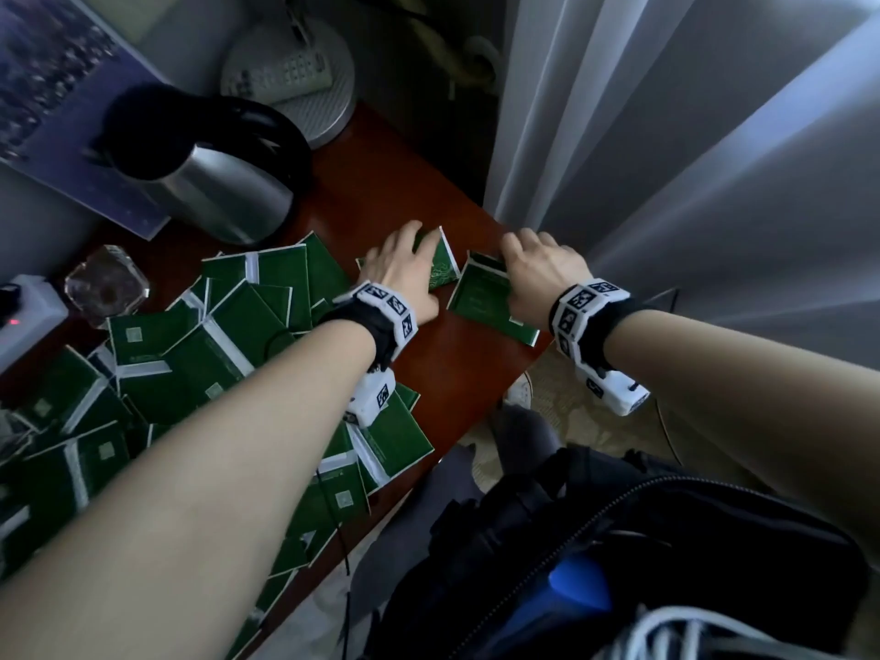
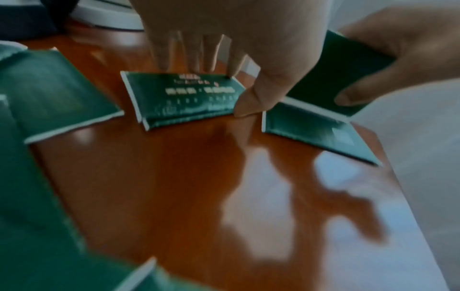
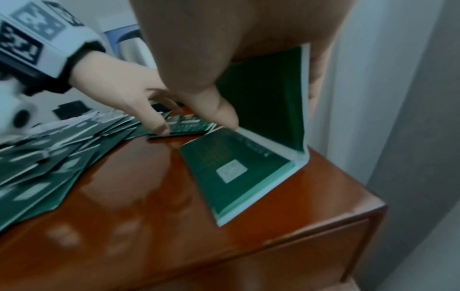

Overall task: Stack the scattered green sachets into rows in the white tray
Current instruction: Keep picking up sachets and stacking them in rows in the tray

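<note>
Green sachets [image 1: 190, 369] lie scattered in an overlapping heap over the left of the red-brown table [image 1: 457, 373]. My left hand [image 1: 409, 259] pinches a small stack of sachets [image 2: 184, 98] flat on the table, fingers on its far edge and thumb [image 2: 251, 106] at its near corner. Just to the right, my right hand [image 1: 519, 259] holds one sachet [image 3: 273, 122] upright on its edge between thumb [image 3: 216, 110] and fingers. This upright sachet stands at the far end of another sachet [image 3: 234, 171] lying flat by the table's right edge. I cannot pick out a white tray with certainty.
A steel kettle [image 1: 214, 192] stands at the back left, beside a glass ashtray [image 1: 107, 283] and a white power strip [image 1: 28, 316]. A round pale tray [image 1: 328, 88] with a remote control sits farther back. Curtains [image 1: 666, 159] hang close beyond the table's right edge.
</note>
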A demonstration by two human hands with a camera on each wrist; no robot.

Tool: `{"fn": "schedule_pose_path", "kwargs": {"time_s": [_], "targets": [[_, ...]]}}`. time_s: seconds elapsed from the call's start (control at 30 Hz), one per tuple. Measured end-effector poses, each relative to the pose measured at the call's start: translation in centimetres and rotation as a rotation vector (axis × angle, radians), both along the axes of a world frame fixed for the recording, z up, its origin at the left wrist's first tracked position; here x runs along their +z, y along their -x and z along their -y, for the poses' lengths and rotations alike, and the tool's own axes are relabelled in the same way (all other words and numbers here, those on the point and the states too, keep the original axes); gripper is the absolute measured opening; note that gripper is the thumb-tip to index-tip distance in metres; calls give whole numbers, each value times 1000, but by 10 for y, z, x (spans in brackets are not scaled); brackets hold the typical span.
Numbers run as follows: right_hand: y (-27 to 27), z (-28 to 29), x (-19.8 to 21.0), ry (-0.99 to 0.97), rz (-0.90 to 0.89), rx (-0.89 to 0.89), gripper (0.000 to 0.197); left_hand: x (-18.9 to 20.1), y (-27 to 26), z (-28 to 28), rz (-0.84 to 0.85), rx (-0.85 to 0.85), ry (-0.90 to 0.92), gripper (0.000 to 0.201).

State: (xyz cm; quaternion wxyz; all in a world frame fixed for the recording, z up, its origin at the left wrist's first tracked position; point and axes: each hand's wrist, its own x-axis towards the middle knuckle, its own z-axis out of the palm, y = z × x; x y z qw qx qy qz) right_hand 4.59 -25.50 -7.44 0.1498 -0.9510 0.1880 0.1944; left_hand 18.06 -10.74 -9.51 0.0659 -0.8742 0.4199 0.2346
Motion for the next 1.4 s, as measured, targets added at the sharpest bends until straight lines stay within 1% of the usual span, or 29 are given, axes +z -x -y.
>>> {"fn": "schedule_pose_path", "kwargs": {"time_s": [0.03,0.07,0.13,0.17,0.2,0.27,0.33,0.43,0.5,0.63,0.8,0.93,1.0,1.07,1.1,1.17,1.27,1.33,1.4], "targets": [[4,-7,-4,12,21,39,53,-6,7,-7,12,-23,-23,100],[8,-14,-8,26,24,82,66,-11,12,-13,27,-43,-40,105],[15,-28,-16,42,-29,152,94,-19,20,-22,53,-61,-56,105],[18,-34,-20,45,-69,173,102,-21,22,-26,63,-63,-59,102],[20,-40,-24,51,-107,188,107,-22,23,-28,71,-65,-60,99],[22,-51,-30,87,-139,196,110,-23,24,-30,90,-78,-60,93],[23,-63,-33,109,-135,158,107,-22,25,-32,120,-107,-63,89],[24,-72,-37,123,-95,95,91,-20,32,-33,155,-146,-69,85],[25,-75,-39,141,-72,80,84,-19,39,-35,178,-155,-59,76],[26,-76,-40,121,-69,57,83,-17,43,-37,207,-173,-16,69],[20,-77,-39,117,-72,20,73,-14,36,-37,247,-218,22,58],[16,-74,-34,85,-59,-18,60,-12,32,-38,224,-257,36,54],[17,-70,-30,64,-61,-24,61,-11,31,-38,213,-276,53,52],[19,-65,-23,34,-58,-32,65,0,30,-36,232,-308,75,41],[21,-64,-19,19,-58,-37,66,6,29,-36,208,-316,77,38],[26,-63,-9,23,-62,-41,67,16,28,-37,178,-345,93,41],[36,-65,8,80,-56,-59,67,27,30,-44,192,-392,180,41],[41,-69,19,112,-29,-76,65,35,30,-52,232,-392,242,43],[44,-76,34,152,7,-82,65,51,31,-62,267,-393,253,49]]}}
